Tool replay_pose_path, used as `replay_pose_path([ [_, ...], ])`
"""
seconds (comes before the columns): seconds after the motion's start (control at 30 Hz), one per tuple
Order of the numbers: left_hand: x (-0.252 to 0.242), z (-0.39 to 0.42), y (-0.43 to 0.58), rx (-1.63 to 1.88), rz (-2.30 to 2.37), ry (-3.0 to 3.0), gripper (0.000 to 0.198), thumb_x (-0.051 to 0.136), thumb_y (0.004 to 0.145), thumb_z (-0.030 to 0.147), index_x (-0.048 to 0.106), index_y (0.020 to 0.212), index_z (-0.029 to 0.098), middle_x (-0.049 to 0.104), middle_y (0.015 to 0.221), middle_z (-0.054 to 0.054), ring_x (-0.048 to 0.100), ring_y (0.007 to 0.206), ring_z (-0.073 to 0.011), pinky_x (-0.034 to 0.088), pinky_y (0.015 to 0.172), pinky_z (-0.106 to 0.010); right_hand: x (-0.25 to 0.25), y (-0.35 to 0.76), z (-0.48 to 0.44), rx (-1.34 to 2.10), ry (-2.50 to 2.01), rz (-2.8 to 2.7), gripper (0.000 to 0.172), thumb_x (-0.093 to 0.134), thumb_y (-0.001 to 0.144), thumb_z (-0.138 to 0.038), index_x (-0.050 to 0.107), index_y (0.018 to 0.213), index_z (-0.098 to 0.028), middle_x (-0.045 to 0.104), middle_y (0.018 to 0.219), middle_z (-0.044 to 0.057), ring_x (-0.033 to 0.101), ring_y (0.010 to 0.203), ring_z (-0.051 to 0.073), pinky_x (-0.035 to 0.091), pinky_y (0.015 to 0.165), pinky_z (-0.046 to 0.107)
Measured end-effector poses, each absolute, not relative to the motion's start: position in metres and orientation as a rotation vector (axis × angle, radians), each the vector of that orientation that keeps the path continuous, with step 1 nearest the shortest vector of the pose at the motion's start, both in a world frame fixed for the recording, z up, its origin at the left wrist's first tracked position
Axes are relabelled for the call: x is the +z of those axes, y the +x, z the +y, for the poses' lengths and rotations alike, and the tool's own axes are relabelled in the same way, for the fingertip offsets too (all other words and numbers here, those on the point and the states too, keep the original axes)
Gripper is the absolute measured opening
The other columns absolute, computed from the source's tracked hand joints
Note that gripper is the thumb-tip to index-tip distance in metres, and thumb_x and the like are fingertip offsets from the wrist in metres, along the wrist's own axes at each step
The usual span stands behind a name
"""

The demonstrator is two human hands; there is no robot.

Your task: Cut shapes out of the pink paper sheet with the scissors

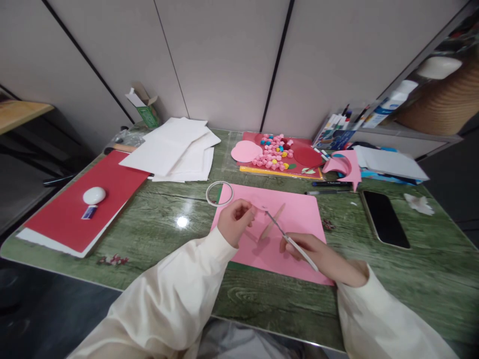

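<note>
A pink sheet [299, 204] lies on the green wood-patterned table in front of me. Over its left part, my left hand [236, 219] is closed, pinching a small pink piece of paper between thumb and fingers. My right hand [309, 249] is closed on a long, thin tool with a white handle [302, 253], whose dark tip reaches toward the pinched piece. A narrow pinkish strip [273, 221] shows on or just above the sheet, crossing behind the tool. A roll of white tape [219, 193] rests at the sheet's upper left corner.
White papers [168, 147] and a red sheet [90, 204] lie left. At the back are pink paper balls [273, 152] on red paper. To the right are a phone [385, 219], a curved pink cutout [348, 167], pens [331, 184] and a white bottle [391, 104].
</note>
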State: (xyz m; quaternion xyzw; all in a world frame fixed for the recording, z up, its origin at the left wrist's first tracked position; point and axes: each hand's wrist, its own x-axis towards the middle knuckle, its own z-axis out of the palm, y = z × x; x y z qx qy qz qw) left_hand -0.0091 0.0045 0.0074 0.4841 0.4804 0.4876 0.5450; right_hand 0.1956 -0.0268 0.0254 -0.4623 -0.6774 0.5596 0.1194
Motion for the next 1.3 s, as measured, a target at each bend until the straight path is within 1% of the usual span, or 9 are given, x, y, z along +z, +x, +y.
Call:
replay_pose_path([
  [0.1,0.01,0.004,-0.012,1.226,1.149,1.231,0.016,0.056,0.072,0.033,0.053,0.072,0.017,0.05,0.061,0.003,0.048,0.052,-0.0076,0.039,0.051,-0.021,0.023,0.196,-0.027,1.654,-1.362,-1.981,0.034,0.041,0.083,-0.045,0.055,0.075,-0.015,0.048,0.063,-0.001,0.042,0.059,0.012,0.033,0.053,0.022],
  [0.2,0.015,0.003,-0.017,1.342,1.189,1.439,0.015,0.053,0.074,0.03,0.061,0.077,0.018,0.054,0.084,-0.004,0.053,0.08,-0.0143,0.042,0.071,-0.027,0.021,0.195,-0.028,1.703,-1.341,-1.973,0.033,0.042,0.083,-0.045,0.053,0.072,-0.015,0.046,0.061,-0.001,0.041,0.058,0.011,0.033,0.053,0.022],
  [0.37,0.019,0.003,-0.019,1.296,1.115,1.546,0.025,0.043,0.081,0.028,0.067,0.082,0.02,0.051,0.117,-0.006,0.042,0.112,-0.0219,0.028,0.097,-0.037,0.027,0.193,-0.029,1.815,-1.293,-1.971,0.036,0.043,0.082,-0.046,0.05,0.065,-0.016,0.041,0.057,-0.003,0.038,0.055,0.01,0.034,0.054,0.022],
  [0.5,0.011,0.006,-0.016,1.31,1.03,1.409,0.031,0.035,0.084,0.028,0.064,0.088,0.019,0.057,0.11,-0.007,0.046,0.107,-0.02,0.031,0.093,-0.035,0.038,0.194,-0.03,1.862,-1.211,-1.963,0.038,0.039,0.083,-0.048,0.055,0.073,-0.015,0.037,0.055,-0.004,0.035,0.053,0.01,0.033,0.052,0.022],
  [0.6,0.006,0.007,-0.016,1.485,1.126,1.217,0.019,0.045,0.079,0.028,0.056,0.092,0.02,0.057,0.095,-0.004,0.051,0.089,-0.0155,0.038,0.078,-0.029,0.039,0.195,-0.03,1.768,-1.241,-1.95,0.036,0.041,0.083,-0.047,0.056,0.079,-0.014,0.042,0.06,-0.002,0.037,0.055,0.01,0.032,0.051,0.021],
  [0.73,0.009,0.004,-0.015,1.43,1.127,1.243,0.014,0.056,0.072,0.03,0.052,0.069,0.017,0.048,0.065,0.002,0.044,0.061,-0.0097,0.036,0.06,-0.023,0.031,0.194,-0.03,1.641,-1.313,-1.94,0.037,0.042,0.082,-0.048,0.055,0.08,-0.014,0.049,0.066,0.0,0.042,0.06,0.012,0.034,0.054,0.022],
  [0.9,0.014,0.002,-0.007,1.18,1.135,1.297,0.018,0.059,0.069,0.032,0.054,0.073,0.016,0.058,0.077,-0.003,0.049,0.067,-0.0111,0.037,0.063,-0.024,0.023,0.192,-0.029,1.584,-1.338,-1.961,0.035,0.043,0.081,-0.048,0.055,0.078,-0.015,0.049,0.066,0.0,0.043,0.062,0.013,0.035,0.055,0.023],
  [1.1,0.01,0.005,-0.004,1.181,1.174,1.147,0.027,0.065,0.063,0.035,0.05,0.077,0.017,0.051,0.067,0.003,0.043,0.057,-0.0075,0.034,0.054,-0.021,0.024,0.192,-0.029,1.582,-1.335,-1.957,0.03,0.043,0.083,-0.043,0.055,0.08,-0.016,0.053,0.072,0.002,0.045,0.065,0.014,0.037,0.058,0.023],
  [1.3,0.01,0.006,-0.007,1.183,1.117,1.249,0.024,0.061,0.067,0.036,0.05,0.059,0.015,0.045,0.06,0.003,0.04,0.056,-0.0079,0.033,0.056,-0.023,0.026,0.191,-0.029,1.56,-1.322,-1.991,0.029,0.044,0.083,-0.042,0.056,0.08,-0.015,0.055,0.073,0.002,0.046,0.067,0.015,0.037,0.059,0.024],
])
